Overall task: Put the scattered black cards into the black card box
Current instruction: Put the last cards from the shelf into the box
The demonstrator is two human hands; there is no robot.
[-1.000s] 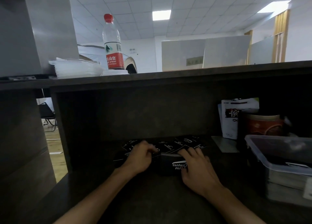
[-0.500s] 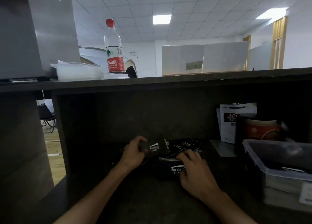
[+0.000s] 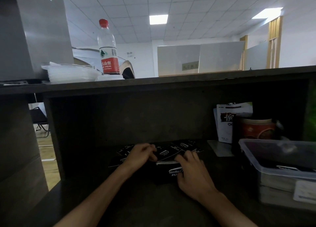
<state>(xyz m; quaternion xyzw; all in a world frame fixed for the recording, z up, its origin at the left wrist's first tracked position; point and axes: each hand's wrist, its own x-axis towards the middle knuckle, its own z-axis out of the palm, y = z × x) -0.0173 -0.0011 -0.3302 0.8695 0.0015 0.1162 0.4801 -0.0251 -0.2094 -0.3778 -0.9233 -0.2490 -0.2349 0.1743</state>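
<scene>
A black card box with white lettering lies on the dark desk under the shelf. My right hand grips its right side. My left hand pinches a black card with white print and lays it over the box's far opening, where the pale edges of stacked cards show. Several more black cards lie scattered behind the box, and others lie to the left of my left hand.
A clear plastic lidded container stands at the right, with a red-brown jar and a white pouch behind it. On the upper shelf stand a red-capped water bottle, stacked clear lids and a grey cabinet.
My left hand lifted a black card off the pile, carried it right and lowered it onto the box opening. My right hand stayed on the box.
</scene>
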